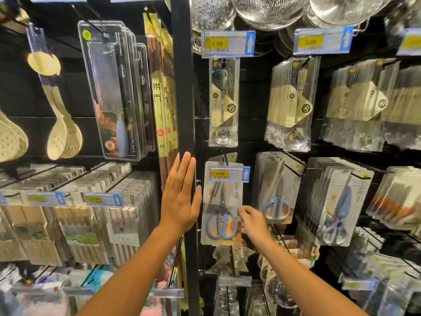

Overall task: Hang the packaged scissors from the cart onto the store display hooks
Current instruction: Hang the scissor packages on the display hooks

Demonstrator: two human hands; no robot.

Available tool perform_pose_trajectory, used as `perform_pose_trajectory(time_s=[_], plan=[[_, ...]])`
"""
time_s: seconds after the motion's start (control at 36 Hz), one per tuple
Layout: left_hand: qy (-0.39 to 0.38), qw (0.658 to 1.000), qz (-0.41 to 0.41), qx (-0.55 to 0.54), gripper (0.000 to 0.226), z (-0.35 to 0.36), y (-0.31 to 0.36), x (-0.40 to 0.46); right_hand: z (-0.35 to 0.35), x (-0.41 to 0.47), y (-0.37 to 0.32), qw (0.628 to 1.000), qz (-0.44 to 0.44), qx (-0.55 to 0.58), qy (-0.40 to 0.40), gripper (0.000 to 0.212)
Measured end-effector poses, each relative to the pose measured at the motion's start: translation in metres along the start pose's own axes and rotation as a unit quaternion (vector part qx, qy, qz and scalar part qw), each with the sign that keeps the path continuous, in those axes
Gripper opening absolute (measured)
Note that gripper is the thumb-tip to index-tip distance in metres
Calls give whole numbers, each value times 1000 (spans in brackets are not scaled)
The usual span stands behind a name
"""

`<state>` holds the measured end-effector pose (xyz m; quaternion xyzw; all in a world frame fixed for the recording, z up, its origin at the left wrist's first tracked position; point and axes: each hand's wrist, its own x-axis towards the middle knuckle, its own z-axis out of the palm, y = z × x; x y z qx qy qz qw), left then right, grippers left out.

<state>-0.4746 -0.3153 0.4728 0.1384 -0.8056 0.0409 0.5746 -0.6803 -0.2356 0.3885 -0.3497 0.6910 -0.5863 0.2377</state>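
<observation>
The right hand (252, 221) fingers (245, 210) are pinching the right edge of a scissors pack (222, 206) that is hanging on a hook, just right of the black post (182, 87). The left hand (180, 197) is lying flat against that post, fingers straight and released. A tag (229, 174) over the pack is reading "5.00". The scissors are showing blue handles behind clear plastic. More packs (276, 190) are hanging just beside, leaving a narrow gap between.

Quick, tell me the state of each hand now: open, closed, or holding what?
Left hand: open, fingers straight, flat against the black shelf post.
Right hand: fingers pinch the right edge of the packaged scissors on the hook.
</observation>
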Motion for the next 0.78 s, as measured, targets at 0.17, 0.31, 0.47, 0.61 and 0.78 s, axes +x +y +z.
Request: perform_pose_trajectory(time_s=[0.17, 0.31, 0.47, 0.61, 0.78], plan=[[8, 1000, 5, -4, 74, 3, -3, 0, 7, 26, -6, 1000, -5, -18, 25, 31], [14, 1000, 7, -7, 73, 5, -6, -1, 13, 57, 0, 998, 22, -36, 42, 31], [16, 1000, 12, -5, 73, 7, -8, -1, 20, 88, 23, 996, 56, -31, 57, 42], [17, 1000, 9, -4, 73, 8, -9, -1, 22, 108, 57, 995, 86, -27, 35, 50], [23, 1000, 9, -3, 71, 8, -6, -2, 15, 61, 57, 988, 117, -81, -55, 59]])
